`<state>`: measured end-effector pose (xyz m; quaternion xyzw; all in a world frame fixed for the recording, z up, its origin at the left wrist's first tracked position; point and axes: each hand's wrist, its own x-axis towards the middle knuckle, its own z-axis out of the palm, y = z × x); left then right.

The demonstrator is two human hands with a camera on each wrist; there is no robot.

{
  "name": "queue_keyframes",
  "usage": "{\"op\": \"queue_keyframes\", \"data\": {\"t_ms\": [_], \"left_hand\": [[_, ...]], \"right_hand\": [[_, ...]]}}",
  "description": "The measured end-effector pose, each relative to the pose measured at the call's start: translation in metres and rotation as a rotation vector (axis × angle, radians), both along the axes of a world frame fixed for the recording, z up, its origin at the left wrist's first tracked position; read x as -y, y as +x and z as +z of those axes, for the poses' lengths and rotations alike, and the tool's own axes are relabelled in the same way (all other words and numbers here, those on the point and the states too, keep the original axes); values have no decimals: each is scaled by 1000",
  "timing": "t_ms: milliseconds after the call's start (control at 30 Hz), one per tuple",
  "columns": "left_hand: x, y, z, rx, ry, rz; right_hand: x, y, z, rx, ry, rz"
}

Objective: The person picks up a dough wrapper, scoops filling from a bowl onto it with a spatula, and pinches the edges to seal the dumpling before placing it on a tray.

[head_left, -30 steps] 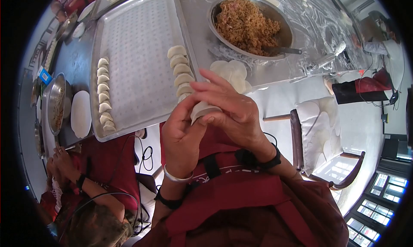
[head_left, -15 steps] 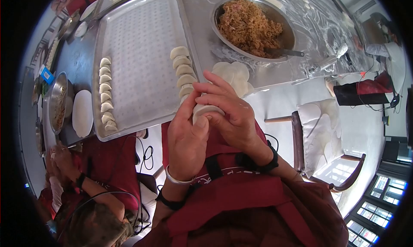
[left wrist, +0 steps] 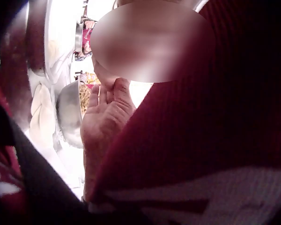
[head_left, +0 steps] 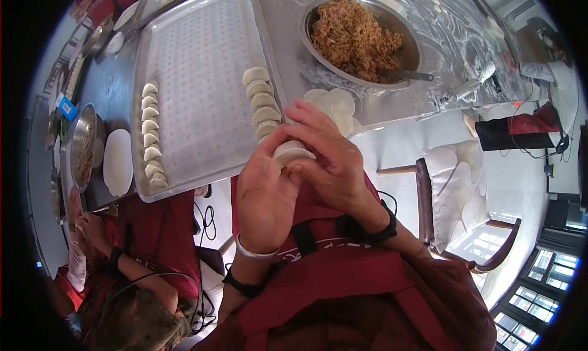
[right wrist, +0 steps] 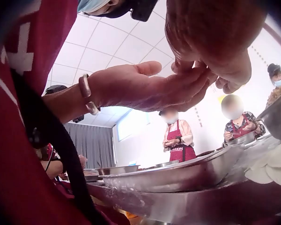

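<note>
A pale folded dumpling (head_left: 294, 154) sits between both hands in the head view, its curved edge showing. My left hand (head_left: 263, 195), with a bracelet at its wrist, holds it from the left, thumb along the near side. From the right, my right hand (head_left: 335, 166) pinches its edge between thumb and fingers; its other fingers arch above. In the right wrist view the left hand (right wrist: 140, 86) lies under the right hand (right wrist: 215, 35), fingertips meeting; the dumpling is hidden there. Just beyond the hands, a row of finished dumplings (head_left: 262, 100) lines the tray's right side.
The large metal tray (head_left: 196, 63) bears another dumpling row (head_left: 150, 130) at its left. A metal bowl (head_left: 418, 60) of minced filling (head_left: 352, 39) and a spoon stands behind stacked round wrappers (head_left: 337, 109). At left, another person's hands (head_left: 92, 228) are near a second bowl (head_left: 82, 149).
Both hands stay round the dumpling while their fingers shift along its edge. My left thumb has slid further behind the right thumb. The view has shifted slightly.
</note>
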<state>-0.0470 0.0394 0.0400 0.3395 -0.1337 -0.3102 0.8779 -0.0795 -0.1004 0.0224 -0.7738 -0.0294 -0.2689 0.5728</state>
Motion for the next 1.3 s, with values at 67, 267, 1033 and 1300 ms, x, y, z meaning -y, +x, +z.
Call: {"op": "queue_keyframes", "data": {"t_ms": [67, 267, 1033, 1300], "left_hand": [[0, 1, -3, -36, -58, 18], [5, -1, 1, -165, -82, 93], [21, 15, 3, -243, 3, 53], [30, 28, 6, -227, 120, 59]], "right_hand": [[-3, -1, 2, -22, 87, -43], [-1, 1, -11, 96, 56, -106], [4, 18, -11, -22, 105, -79], [13, 33, -17, 79, -1, -48]]}}
